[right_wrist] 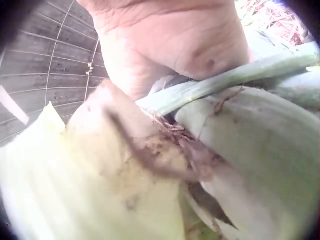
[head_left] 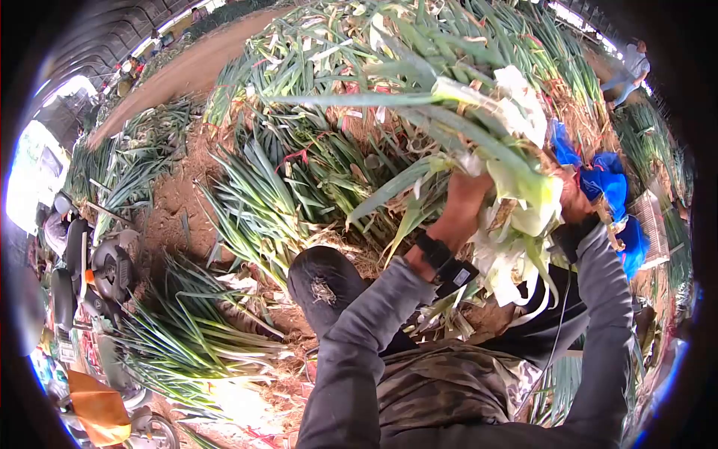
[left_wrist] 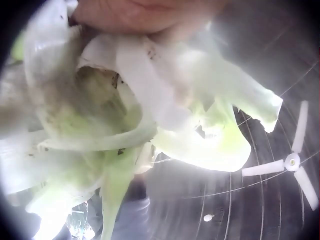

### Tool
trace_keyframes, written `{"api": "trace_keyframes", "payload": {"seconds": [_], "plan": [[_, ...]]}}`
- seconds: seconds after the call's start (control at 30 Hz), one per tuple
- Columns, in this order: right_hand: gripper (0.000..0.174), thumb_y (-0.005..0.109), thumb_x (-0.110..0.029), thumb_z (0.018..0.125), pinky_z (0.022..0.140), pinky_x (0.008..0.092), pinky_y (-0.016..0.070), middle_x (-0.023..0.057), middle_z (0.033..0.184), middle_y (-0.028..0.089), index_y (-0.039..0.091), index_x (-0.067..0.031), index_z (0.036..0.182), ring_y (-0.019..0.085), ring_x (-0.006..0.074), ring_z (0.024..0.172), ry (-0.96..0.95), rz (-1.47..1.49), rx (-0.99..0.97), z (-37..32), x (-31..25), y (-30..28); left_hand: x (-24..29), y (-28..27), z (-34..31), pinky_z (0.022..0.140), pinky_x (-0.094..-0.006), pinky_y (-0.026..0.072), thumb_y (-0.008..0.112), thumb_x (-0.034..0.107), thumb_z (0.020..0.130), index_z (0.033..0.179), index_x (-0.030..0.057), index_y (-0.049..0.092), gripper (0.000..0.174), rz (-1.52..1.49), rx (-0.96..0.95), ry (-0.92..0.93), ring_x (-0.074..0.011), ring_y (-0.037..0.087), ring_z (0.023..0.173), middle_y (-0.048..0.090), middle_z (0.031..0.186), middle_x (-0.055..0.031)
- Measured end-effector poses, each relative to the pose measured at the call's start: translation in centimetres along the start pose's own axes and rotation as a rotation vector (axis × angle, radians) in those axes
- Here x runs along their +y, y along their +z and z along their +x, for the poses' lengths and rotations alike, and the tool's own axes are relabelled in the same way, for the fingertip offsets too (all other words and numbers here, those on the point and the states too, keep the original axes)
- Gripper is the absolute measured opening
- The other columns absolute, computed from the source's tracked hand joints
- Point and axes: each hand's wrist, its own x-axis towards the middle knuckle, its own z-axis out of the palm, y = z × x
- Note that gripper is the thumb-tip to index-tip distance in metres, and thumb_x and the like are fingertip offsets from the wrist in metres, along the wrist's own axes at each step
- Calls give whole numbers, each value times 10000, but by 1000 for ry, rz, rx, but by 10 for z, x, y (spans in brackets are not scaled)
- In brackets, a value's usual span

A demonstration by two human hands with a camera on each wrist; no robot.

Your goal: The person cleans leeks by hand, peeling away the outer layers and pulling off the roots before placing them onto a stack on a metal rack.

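Note:
Raised before the person's chest is a thick bundle of green onions (head_left: 479, 135), with long green leaves and pale, torn, peeled-back outer leaves hanging from it. The left hand (head_left: 470, 196) grips the bundle on its left side; a black band with a small device circles that wrist. On the other side the right hand (head_left: 574, 200) holds the pale leaves, its fingers partly hidden by them. Close up in the left wrist view, whitish leaves (left_wrist: 145, 85) hang under the left hand (left_wrist: 150, 15). A green leaf (right_wrist: 220, 82) crosses beneath the right hand (right_wrist: 175, 45) in the right wrist view.
Heaps of green onions (head_left: 258, 187) cover the ground ahead and to the left, some tied with red string. Bright blue material (head_left: 607, 179) lies beyond the right hand. A motorbike (head_left: 112, 269) stands at far left, and another person (head_left: 634, 66) is at upper right.

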Motion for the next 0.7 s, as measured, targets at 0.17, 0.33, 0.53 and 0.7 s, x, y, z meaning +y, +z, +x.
{"api": "trace_keyframes", "payload": {"seconds": [0.17,0.33,0.53,0.7], "plan": [[517,617,-341,1020,990,316,505,50,1369,596,515,-84,1456,579,139,1209,26,-425,239,4,57,-39,-17,-41,-13,769,-356,582,595,39,930,1214,-55,609,300,98,98,-159,-208,679,940,669,1123,-103],[558,576,-394,1032,944,313,516,50,1339,600,476,-66,1471,601,125,1119,310,-291,258,50,120,-134,-68,-132,21,710,-349,599,630,64,965,1139,29,640,177,-132,248,-317,-191,675,903,664,1044,-86],[743,706,-488,933,1092,340,411,85,1473,503,466,-58,1489,499,181,1287,396,-184,264,136,176,-237,-132,-220,107,588,-351,603,747,179,890,1081,95,642,233,-282,333,-236,-191,687,713,693,903,-46],[526,441,-327,1071,1162,359,311,149,1497,479,468,16,1470,448,245,1368,398,-669,91,157,199,-296,-187,-244,116,808,-371,577,673,181,973,1301,69,527,376,-242,537,-125,-203,652,962,644,1106,-82]]}}
